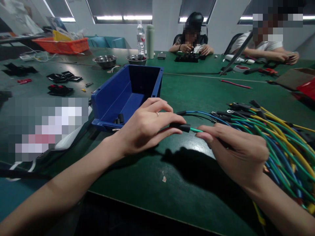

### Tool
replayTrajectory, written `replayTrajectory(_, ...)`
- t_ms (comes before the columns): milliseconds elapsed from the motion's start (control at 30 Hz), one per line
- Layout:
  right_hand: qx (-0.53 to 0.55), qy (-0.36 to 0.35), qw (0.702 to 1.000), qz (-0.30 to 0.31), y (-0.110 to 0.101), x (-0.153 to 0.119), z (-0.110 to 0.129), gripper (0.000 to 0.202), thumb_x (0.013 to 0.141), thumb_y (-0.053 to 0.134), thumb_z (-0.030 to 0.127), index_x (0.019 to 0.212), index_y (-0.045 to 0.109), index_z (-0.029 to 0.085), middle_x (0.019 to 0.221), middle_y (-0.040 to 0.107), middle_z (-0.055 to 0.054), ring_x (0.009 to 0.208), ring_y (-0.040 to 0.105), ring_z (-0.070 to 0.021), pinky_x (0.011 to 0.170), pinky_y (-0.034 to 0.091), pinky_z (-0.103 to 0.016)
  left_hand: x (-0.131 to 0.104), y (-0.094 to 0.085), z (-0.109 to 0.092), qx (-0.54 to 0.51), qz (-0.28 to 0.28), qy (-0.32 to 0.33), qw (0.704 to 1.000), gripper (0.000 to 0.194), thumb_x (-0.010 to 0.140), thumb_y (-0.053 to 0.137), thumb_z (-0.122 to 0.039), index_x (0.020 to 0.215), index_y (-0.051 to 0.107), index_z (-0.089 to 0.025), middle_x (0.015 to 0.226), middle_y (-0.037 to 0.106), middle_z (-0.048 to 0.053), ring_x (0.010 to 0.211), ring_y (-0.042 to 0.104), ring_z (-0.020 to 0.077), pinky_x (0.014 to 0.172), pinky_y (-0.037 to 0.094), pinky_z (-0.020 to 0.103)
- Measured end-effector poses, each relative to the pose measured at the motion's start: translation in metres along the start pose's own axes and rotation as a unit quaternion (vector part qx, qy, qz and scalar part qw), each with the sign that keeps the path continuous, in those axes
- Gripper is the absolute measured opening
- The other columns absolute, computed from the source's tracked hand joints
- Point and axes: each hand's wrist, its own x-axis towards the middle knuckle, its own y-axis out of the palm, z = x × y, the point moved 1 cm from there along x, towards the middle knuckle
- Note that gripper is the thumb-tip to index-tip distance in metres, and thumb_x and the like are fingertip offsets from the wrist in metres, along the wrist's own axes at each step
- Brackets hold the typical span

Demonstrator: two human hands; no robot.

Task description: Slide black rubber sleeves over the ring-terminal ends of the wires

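Between thumb and fingers, my left hand [147, 126] pinches a black sleeve [182, 127] that sits around the end of a green wire [195, 130]. My right hand [236, 149] grips that wire just right of the sleeve, thumb against fingertips. Both hands hover over the green table [147, 183], casting a shadow below. Behind my left hand stands a blue bin [110, 98], with a few short black sleeves [119, 118] in its front corner. A pile of green, blue and yellow wires [278, 137] lies beside and behind my right hand.
Two metal bowls [105, 61], a water bottle [140, 37] and a pale green flask [150, 42] stand farther back. An orange basket [64, 45] is at the far left. Two people sit across the table. A pink-red wire [235, 84] and a box [295, 80] lie right.
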Motion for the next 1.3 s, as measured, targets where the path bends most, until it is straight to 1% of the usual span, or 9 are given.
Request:
replayTrajectory(333, -0.035, -0.028, 0.999, 0.026, 0.001, -0.005, 0.003, 0.011, 0.088, 0.068, 0.017, 0.098, 0.062, 0.018, 0.072, 0.065, 0.003, 0.059, 0.058, -0.0054, 0.054, 0.044, -0.019, 0.0, 0.004, -0.006, 0.009, 0.034, 0.005, 0.999, 0.026, 0.097, 0.058, -0.034, 0.11, 0.069, -0.015, 0.092, 0.075, 0.004, 0.096, 0.065, 0.0165, 0.101, 0.042, 0.033)
replayTrajectory(500, -0.037, -0.001, 0.999, 0.034, 0.0, -0.003, 0.004, 0.016, 0.089, 0.068, 0.025, 0.103, 0.064, 0.017, 0.068, 0.064, 0.005, 0.051, 0.054, -0.0026, 0.045, 0.036, -0.017, 0.0, 0.005, -0.006, -0.012, 0.022, -0.007, 1.0, 0.027, 0.095, 0.06, -0.039, 0.106, 0.066, -0.014, 0.095, 0.074, 0.004, 0.096, 0.066, 0.0159, 0.103, 0.04, 0.032)
replayTrajectory(600, -0.019, 0.013, 0.999, 0.047, 0.0, -0.003, 0.005, 0.021, 0.091, 0.066, 0.031, 0.107, 0.063, 0.019, 0.067, 0.063, 0.005, 0.049, 0.053, -0.004, 0.045, 0.039, -0.018, -0.001, 0.006, -0.005, -0.024, 0.029, -0.009, 0.999, 0.027, 0.094, 0.062, -0.041, 0.105, 0.064, -0.016, 0.097, 0.074, 0.003, 0.096, 0.066, 0.0152, 0.104, 0.039, 0.032)
replayTrajectory(733, -0.006, -0.004, 0.999, 0.045, 0.001, -0.003, 0.004, 0.017, 0.088, 0.069, 0.024, 0.104, 0.063, 0.019, 0.079, 0.069, 0.002, 0.055, 0.058, -0.0045, 0.047, 0.041, -0.018, 0.0, 0.004, -0.006, -0.018, 0.033, -0.004, 0.999, 0.036, 0.092, 0.06, -0.05, 0.105, 0.064, -0.017, 0.097, 0.074, 0.004, 0.102, 0.065, 0.0174, 0.103, 0.041, 0.032)
replayTrajectory(867, -0.013, -0.008, 0.999, 0.041, 0.0, -0.002, 0.003, 0.015, 0.089, 0.068, 0.023, 0.102, 0.063, 0.02, 0.079, 0.069, 0.003, 0.055, 0.057, -0.0036, 0.048, 0.042, -0.017, 0.001, -0.007, -0.008, -0.024, -0.026, -0.029, 0.999, 0.043, 0.094, 0.054, -0.056, 0.107, 0.062, -0.017, 0.107, 0.072, 0.007, 0.108, 0.061, 0.0205, 0.099, 0.045, 0.035)
replayTrajectory(1033, -0.004, -0.003, 0.999, 0.04, -0.002, -0.004, 0.001, 0.02, 0.087, 0.071, 0.023, 0.105, 0.064, 0.019, 0.074, 0.065, 0.004, 0.056, 0.055, -0.0035, 0.057, 0.047, -0.017, -0.001, -0.024, 0.007, 0.133, -0.17, -0.195, 0.957, 0.021, 0.1, 0.047, -0.031, 0.092, 0.061, -0.017, 0.089, 0.067, 0.006, 0.086, 0.061, 0.0187, 0.083, 0.049, 0.036)
replayTrajectory(1167, 0.005, 0.005, 0.999, 0.044, -0.001, -0.005, -0.002, 0.021, 0.087, 0.071, 0.021, 0.106, 0.064, 0.018, 0.073, 0.064, 0.004, 0.056, 0.054, -0.0031, 0.057, 0.046, -0.017, -0.007, -0.026, 0.031, 0.244, -0.082, -0.279, 0.925, 0.017, 0.093, 0.052, -0.031, 0.088, 0.064, -0.019, 0.082, 0.067, 0.007, 0.08, 0.063, 0.0218, 0.074, 0.05, 0.035)
replayTrajectory(1233, 0.0, 0.008, 0.999, 0.042, -0.001, -0.005, -0.003, 0.02, 0.087, 0.07, 0.023, 0.106, 0.065, 0.019, 0.074, 0.064, 0.004, 0.057, 0.055, -0.0033, 0.054, 0.043, -0.017, -0.011, -0.025, 0.04, 0.257, 0.008, -0.337, 0.906, 0.024, 0.092, 0.052, -0.038, 0.087, 0.066, -0.019, 0.077, 0.067, 0.008, 0.073, 0.065, 0.0241, 0.071, 0.052, 0.038)
replayTrajectory(1300, -0.01, 0.013, 0.999, 0.037, -0.001, -0.005, -0.005, 0.018, 0.088, 0.069, 0.024, 0.105, 0.065, 0.02, 0.074, 0.066, 0.004, 0.055, 0.055, -0.0036, 0.05, 0.041, -0.018, -0.016, -0.024, 0.045, 0.267, 0.137, -0.382, 0.874, 0.035, 0.093, 0.048, -0.046, 0.09, 0.068, -0.018, 0.076, 0.069, 0.012, 0.07, 0.067, 0.0295, 0.068, 0.053, 0.044)
